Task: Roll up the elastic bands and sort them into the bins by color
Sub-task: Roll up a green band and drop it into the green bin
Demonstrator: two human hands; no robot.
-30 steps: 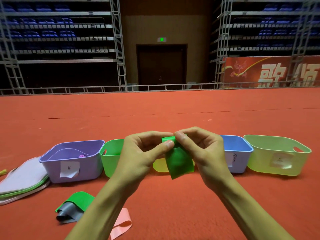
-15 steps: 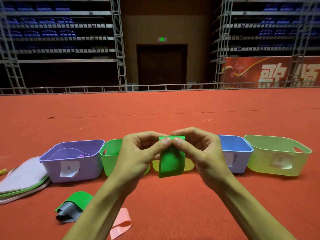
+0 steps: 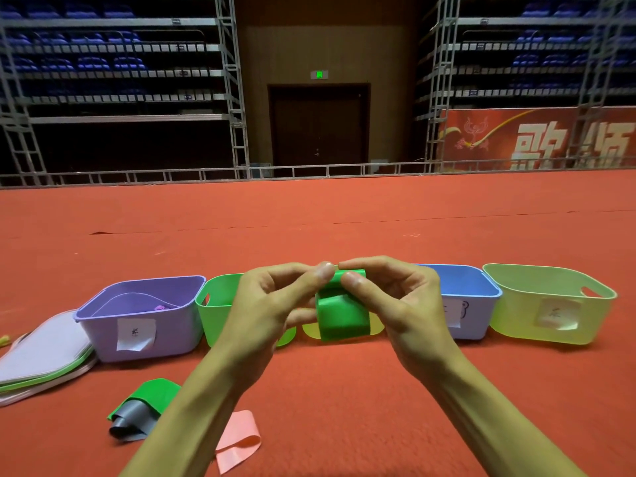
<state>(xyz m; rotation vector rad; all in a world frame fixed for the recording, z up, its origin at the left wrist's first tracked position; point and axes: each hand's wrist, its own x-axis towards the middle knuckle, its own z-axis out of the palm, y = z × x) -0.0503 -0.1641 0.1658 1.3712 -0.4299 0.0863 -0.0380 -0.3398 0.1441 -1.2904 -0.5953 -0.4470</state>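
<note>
Red carpet [image 3: 344,208], dark door [image 3: 318,127], scaffolding [image 3: 232,80]

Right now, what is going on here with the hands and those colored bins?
A person is rolling a green elastic band above the red floor. The left hand and the right hand pinch its rolled top end, and the unrolled part hangs down. Behind them stands a row of bins, among them a purple bin, a green bin and a blue bin. A loose green band, a grey band and a pink band lie on the floor, not yet rolled.
</note>
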